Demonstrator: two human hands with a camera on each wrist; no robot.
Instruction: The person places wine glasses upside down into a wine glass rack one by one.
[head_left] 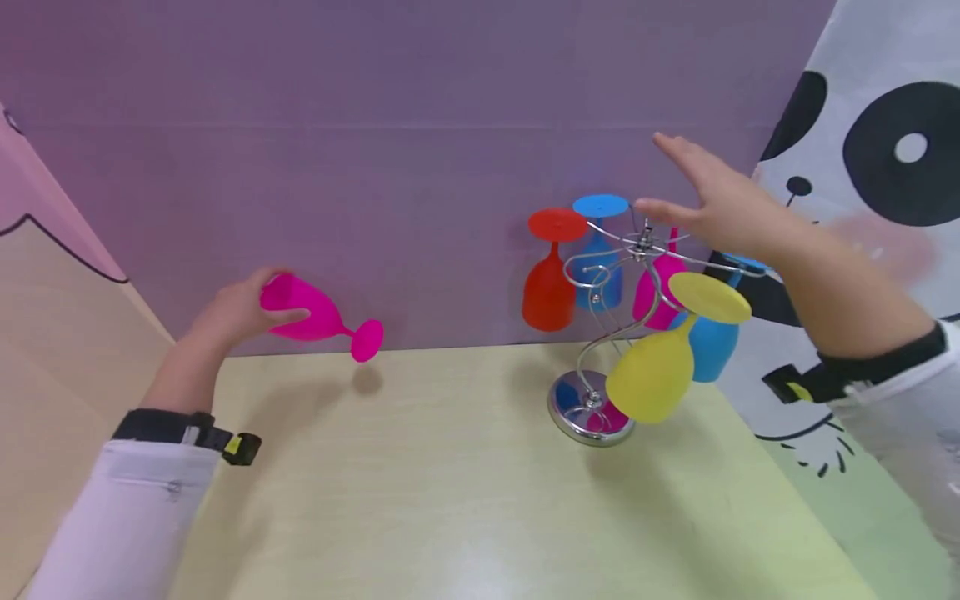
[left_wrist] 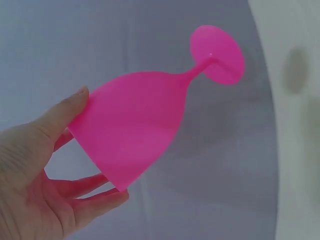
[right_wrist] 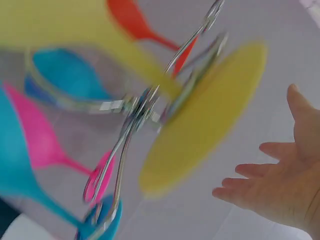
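Note:
At the left, my left hand [head_left: 240, 310] grips a pink plastic wine goblet [head_left: 318, 312] by its rim end, thumb on one side and fingers on the other. In the left wrist view the goblet [left_wrist: 135, 120] lies tilted, its foot pointing up and right, off the table. My right hand [head_left: 731, 200] is spread with nothing in it, over the top of a chrome goblet rack [head_left: 588, 423]. Upside down on the rack hang a red goblet [head_left: 550, 292], a yellow goblet [head_left: 654, 379], another pink goblet [head_left: 660, 287] and two blue goblets, one [head_left: 600, 271] at the back, one [head_left: 712, 346] at right.
The pale tabletop [head_left: 420, 483] meets a purple cloth backdrop [head_left: 360, 183] behind. A panda-print sheet [head_left: 825, 333] stands along the right edge, and a pink and beige printed panel [head_left: 52, 292] along the left. Both wrists wear black straps.

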